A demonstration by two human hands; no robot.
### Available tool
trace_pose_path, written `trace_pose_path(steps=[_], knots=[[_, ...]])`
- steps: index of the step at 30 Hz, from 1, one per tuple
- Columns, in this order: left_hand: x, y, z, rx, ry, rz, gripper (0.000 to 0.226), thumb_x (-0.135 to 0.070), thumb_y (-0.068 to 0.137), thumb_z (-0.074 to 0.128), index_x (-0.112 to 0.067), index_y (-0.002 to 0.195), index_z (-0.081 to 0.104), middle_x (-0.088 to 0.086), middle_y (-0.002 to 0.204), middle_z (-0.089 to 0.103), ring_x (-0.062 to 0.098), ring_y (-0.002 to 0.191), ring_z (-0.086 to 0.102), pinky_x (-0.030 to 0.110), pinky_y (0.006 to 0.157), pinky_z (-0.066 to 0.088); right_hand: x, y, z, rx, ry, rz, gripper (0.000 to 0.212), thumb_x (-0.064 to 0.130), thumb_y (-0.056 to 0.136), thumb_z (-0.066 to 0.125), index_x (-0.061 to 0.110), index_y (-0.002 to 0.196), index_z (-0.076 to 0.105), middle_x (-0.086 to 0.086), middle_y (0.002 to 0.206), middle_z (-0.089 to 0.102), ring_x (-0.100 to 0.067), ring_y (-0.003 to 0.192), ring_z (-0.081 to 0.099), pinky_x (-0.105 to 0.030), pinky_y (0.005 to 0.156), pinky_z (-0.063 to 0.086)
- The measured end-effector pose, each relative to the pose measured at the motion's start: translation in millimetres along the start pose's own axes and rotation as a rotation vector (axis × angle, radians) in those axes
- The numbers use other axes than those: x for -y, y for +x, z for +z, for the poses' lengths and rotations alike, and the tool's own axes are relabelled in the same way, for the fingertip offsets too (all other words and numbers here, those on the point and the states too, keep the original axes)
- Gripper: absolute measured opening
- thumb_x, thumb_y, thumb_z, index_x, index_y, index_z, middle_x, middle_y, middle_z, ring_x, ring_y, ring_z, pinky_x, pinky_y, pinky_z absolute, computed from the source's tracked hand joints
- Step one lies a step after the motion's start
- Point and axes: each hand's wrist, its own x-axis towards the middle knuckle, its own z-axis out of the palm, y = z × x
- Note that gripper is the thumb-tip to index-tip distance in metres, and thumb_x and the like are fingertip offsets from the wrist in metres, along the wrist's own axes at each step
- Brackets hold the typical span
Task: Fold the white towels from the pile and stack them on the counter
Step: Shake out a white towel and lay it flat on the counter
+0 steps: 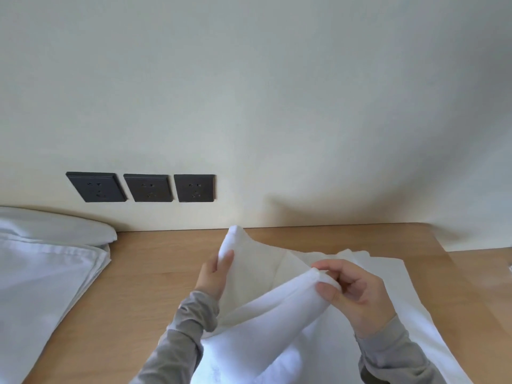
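Note:
A white towel (266, 322) lies half lifted over the wooden counter (144, 273) in front of me. My left hand (214, 275) grips its far left corner, raised above the counter. My right hand (352, 292) pinches a rolled edge of the same towel between thumb and fingers. Under my right arm, a flat white towel (401, 306) lies spread on the counter to the right. Both arms wear grey sleeves.
A stack of white linen (44, 273) covers the counter's left end. Three dark wall sockets (146, 187) sit on the cream wall behind. The counter's right edge (440, 236) angles toward me at the far right.

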Motion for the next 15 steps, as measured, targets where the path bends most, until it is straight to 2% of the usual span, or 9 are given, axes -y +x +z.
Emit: trace_pose_path(steps=[2,3,4,6,7,9,12,14,15], knots=[[-15,-18,-7,0.1,-0.059,0.076,0.021,-0.028,0.096,0.05,-0.01,0.084,0.053,-0.007,0.064,0.058,0.008,0.059,0.053,0.021,0.056,0.042,3,-3,-2,0.003,0.0,-0.024,0.028,0.014,0.066,0.068,0.024,0.091,0.073,-0.008,0.067,0.057,-0.02,0.067,0.053,-0.026,0.062,0.046],[-17,-24,-9,0.152,-0.114,0.057,0.021,-0.025,0.097,0.048,-0.01,0.083,0.05,-0.009,0.056,0.055,0.005,0.05,0.05,0.018,0.05,0.041,4,-4,-3,0.005,-0.003,-0.038,0.028,0.013,0.066,0.068,0.023,0.092,0.073,-0.012,0.067,0.056,-0.022,0.067,0.052,-0.028,0.062,0.045],[-19,-31,-9,0.191,-0.169,0.007,0.024,-0.026,0.097,0.047,-0.012,0.078,0.047,-0.008,0.051,0.05,0.005,0.043,0.044,0.017,0.043,0.036,5,-5,-2,0.008,-0.003,-0.049,0.028,0.013,0.066,0.068,0.022,0.092,0.073,-0.013,0.066,0.055,-0.023,0.066,0.052,-0.029,0.062,0.045],[-17,-42,-5,0.266,-0.269,-0.183,0.032,-0.034,0.098,0.043,-0.015,0.072,0.043,-0.001,0.053,0.042,0.011,0.043,0.035,0.02,0.042,0.027,5,-8,0,0.016,0.011,-0.056,0.029,0.008,0.067,0.069,0.021,0.093,0.073,-0.011,0.065,0.054,-0.021,0.065,0.051,-0.029,0.061,0.044],[-15,-47,-3,0.301,-0.283,-0.285,0.033,-0.036,0.098,0.041,-0.014,0.074,0.044,0.003,0.056,0.041,0.014,0.046,0.034,0.021,0.043,0.026,4,-10,2,0.024,0.018,-0.053,0.031,0.004,0.068,0.069,0.021,0.093,0.072,-0.011,0.065,0.054,-0.02,0.065,0.051,-0.029,0.061,0.044],[-9,-56,1,0.35,-0.233,-0.419,0.024,-0.03,0.097,0.044,-0.009,0.085,0.049,0.007,0.058,0.048,0.017,0.048,0.043,0.022,0.046,0.034,3,-14,5,0.038,0.018,-0.048,0.032,-0.002,0.069,0.069,0.02,0.092,0.073,-0.009,0.065,0.053,-0.018,0.064,0.05,-0.025,0.061,0.043],[-9,-64,3,0.397,-0.204,-0.362,0.01,-0.016,0.097,0.049,-0.011,0.1,0.057,0.009,0.074,0.059,0.018,0.064,0.054,0.027,0.061,0.043,5,-21,5,0.041,0.033,-0.04,0.025,-0.004,0.069,0.068,0.014,0.087,0.073,-0.005,0.064,0.054,-0.013,0.063,0.05,-0.019,0.06,0.043],[-16,-69,2,0.389,-0.204,-0.264,0.006,-0.019,0.088,0.062,-0.013,0.09,0.06,0.008,0.076,0.061,0.017,0.069,0.055,0.026,0.066,0.044,7,-24,3,0.035,0.054,-0.02,0.024,-0.007,0.07,0.067,0.011,0.084,0.073,-0.003,0.063,0.054,-0.011,0.063,0.051,-0.016,0.06,0.043],[-20,-71,1,0.329,-0.183,-0.191,0.011,-0.023,0.08,0.068,-0.015,0.077,0.061,0.001,0.065,0.059,0.012,0.061,0.054,0.019,0.06,0.042,7,-25,2,0.032,0.058,-0.007,0.026,-0.011,0.07,0.066,0.01,0.084,0.073,-0.003,0.062,0.054,-0.01,0.062,0.05,-0.015,0.06,0.043]])
